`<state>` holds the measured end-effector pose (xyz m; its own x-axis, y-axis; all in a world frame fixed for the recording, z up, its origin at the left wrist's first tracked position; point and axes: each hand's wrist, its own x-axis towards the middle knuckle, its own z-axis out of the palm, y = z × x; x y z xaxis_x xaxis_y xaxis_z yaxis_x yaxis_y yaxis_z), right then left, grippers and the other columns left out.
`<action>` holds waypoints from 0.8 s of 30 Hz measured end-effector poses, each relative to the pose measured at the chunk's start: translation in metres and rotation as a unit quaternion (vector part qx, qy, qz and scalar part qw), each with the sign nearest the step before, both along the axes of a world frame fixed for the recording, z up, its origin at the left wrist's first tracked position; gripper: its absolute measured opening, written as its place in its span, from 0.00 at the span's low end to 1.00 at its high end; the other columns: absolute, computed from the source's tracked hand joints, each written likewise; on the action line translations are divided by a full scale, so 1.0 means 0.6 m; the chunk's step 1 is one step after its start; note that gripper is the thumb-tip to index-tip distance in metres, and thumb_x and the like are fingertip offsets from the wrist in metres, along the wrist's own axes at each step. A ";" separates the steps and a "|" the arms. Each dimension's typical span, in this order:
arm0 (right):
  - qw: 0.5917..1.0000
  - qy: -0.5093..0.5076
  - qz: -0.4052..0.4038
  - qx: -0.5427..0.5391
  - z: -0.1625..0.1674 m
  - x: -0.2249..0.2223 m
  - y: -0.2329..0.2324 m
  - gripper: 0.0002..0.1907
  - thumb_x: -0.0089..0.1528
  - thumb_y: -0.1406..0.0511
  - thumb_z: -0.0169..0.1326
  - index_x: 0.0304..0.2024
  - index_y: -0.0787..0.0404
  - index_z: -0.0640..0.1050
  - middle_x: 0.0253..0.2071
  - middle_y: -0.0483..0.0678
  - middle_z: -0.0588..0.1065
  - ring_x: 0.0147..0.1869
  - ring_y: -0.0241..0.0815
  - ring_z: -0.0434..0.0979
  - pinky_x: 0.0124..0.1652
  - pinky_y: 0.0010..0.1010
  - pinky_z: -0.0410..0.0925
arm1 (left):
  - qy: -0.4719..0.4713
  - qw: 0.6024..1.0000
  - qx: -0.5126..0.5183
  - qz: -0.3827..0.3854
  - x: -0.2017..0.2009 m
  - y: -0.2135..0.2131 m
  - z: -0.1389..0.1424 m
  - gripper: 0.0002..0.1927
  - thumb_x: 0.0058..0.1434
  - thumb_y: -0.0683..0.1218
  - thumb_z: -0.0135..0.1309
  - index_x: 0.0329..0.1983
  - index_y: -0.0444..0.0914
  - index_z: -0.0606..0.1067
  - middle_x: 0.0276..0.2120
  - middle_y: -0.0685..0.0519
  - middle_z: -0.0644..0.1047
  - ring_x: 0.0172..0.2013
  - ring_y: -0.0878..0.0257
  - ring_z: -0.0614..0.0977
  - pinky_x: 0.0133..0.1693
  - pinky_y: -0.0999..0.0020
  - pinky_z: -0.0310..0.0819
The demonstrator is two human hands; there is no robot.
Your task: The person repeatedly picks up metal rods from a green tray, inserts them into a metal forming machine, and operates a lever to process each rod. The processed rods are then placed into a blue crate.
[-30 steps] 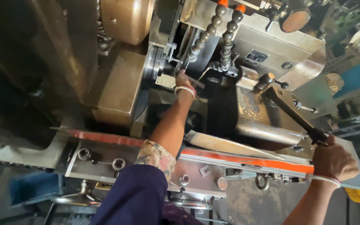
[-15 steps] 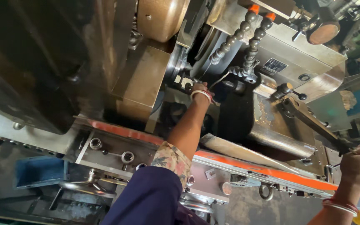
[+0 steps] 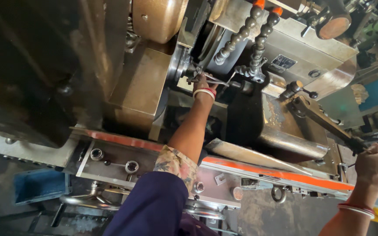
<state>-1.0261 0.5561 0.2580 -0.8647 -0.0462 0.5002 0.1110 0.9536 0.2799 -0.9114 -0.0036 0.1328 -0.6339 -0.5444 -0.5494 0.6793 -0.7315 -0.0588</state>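
The left hand (image 3: 203,83) reaches deep into the grey metal lathe (image 3: 285,52), its fingers pressed around a small metal workpiece (image 3: 188,84) at the round steel chuck (image 3: 178,65); whether they clamp it I cannot tell. Two black segmented coolant hoses with orange tips (image 3: 259,35) hang just above. Far to the right, the right hand (image 3: 375,166) has its fingers wrapped tight around the end of a long dark steel lever (image 3: 324,124).
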 end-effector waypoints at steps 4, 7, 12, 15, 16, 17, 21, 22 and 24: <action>1.000 -0.015 -0.008 -0.005 0.012 0.049 -0.011 0.44 0.85 0.46 0.29 0.36 0.65 0.86 0.35 0.67 0.82 0.43 0.68 0.82 0.38 0.52 0.68 | 0.000 0.999 -0.051 -0.008 0.006 0.005 0.008 0.12 0.69 0.51 0.54 0.50 0.41 0.74 0.43 0.50 0.78 0.46 0.54 0.80 0.44 0.44 0.81; 0.999 -0.018 -0.037 -0.014 -0.004 0.105 -0.028 0.40 0.80 0.43 0.29 0.41 0.60 0.86 0.35 0.66 0.82 0.42 0.66 0.83 0.36 0.52 0.69 | 0.003 0.999 -0.040 0.007 0.009 0.010 0.019 0.13 0.69 0.51 0.54 0.51 0.40 0.75 0.44 0.47 0.80 0.47 0.52 0.81 0.47 0.42 0.82; 0.992 0.034 0.115 -0.049 0.012 0.135 -0.045 0.31 0.78 0.47 0.37 0.53 0.67 0.79 0.55 0.67 0.77 0.61 0.69 0.73 0.53 0.55 0.63 | 0.029 0.999 -0.042 0.013 0.008 0.016 0.023 0.13 0.69 0.50 0.53 0.55 0.44 0.74 0.49 0.53 0.79 0.52 0.58 0.79 0.52 0.41 0.77; 0.969 0.147 0.195 0.041 0.029 0.168 -0.057 0.28 0.74 0.49 0.44 0.62 0.65 0.73 0.63 0.64 0.72 0.65 0.63 0.68 0.56 0.56 0.55 | 0.019 0.999 -0.044 -0.003 0.006 0.013 0.011 0.15 0.70 0.49 0.52 0.58 0.43 0.72 0.51 0.53 0.78 0.53 0.57 0.78 0.51 0.41 0.76; 0.963 0.176 0.185 0.083 0.028 0.189 -0.068 0.29 0.73 0.49 0.45 0.64 0.64 0.71 0.63 0.64 0.71 0.65 0.60 0.67 0.56 0.57 0.52 | 0.014 0.999 -0.044 -0.008 0.006 0.011 0.007 0.15 0.70 0.48 0.51 0.59 0.43 0.72 0.51 0.53 0.77 0.53 0.56 0.77 0.50 0.40 0.76; 0.952 0.192 0.239 0.019 0.029 0.222 -0.072 0.27 0.76 0.51 0.42 0.64 0.66 0.70 0.62 0.64 0.71 0.63 0.60 0.69 0.58 0.55 0.55 | 0.000 0.997 -0.068 -0.045 0.009 0.012 0.002 0.16 0.70 0.48 0.50 0.60 0.46 0.72 0.50 0.54 0.77 0.53 0.58 0.77 0.50 0.40 0.75; 0.824 0.223 0.392 -0.344 -0.013 0.376 -0.161 0.25 0.78 0.53 0.38 0.59 0.72 0.67 0.51 0.62 0.73 0.44 0.54 0.74 0.47 0.44 0.64 | 0.052 0.980 -0.163 -0.103 0.028 0.015 0.005 0.19 0.65 0.48 0.48 0.60 0.51 0.73 0.49 0.58 0.78 0.51 0.61 0.78 0.47 0.42 0.73; 0.767 0.205 0.409 -0.450 -0.019 0.409 -0.187 0.26 0.76 0.52 0.39 0.57 0.72 0.67 0.47 0.61 0.73 0.36 0.50 0.74 0.40 0.39 0.66 | 0.049 0.969 -0.203 -0.130 0.039 0.025 0.009 0.19 0.63 0.47 0.49 0.58 0.51 0.74 0.47 0.58 0.79 0.48 0.61 0.79 0.45 0.43 0.73; 0.709 0.068 0.594 -0.373 -0.061 0.477 -0.265 0.15 0.74 0.57 0.41 0.40 0.57 0.73 0.32 0.48 0.75 0.29 0.47 0.69 0.34 0.34 0.60 | 0.024 0.931 -0.308 -0.195 0.089 0.052 0.037 0.19 0.59 0.46 0.51 0.55 0.51 0.76 0.44 0.58 0.80 0.43 0.60 0.80 0.41 0.47 0.73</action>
<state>-0.7398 0.3972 0.2215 -0.3779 -0.3808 0.8439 -0.9178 0.2740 -0.2874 -0.8582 0.0276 0.1550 -0.8656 -0.4692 -0.1751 0.3617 -0.8275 0.4294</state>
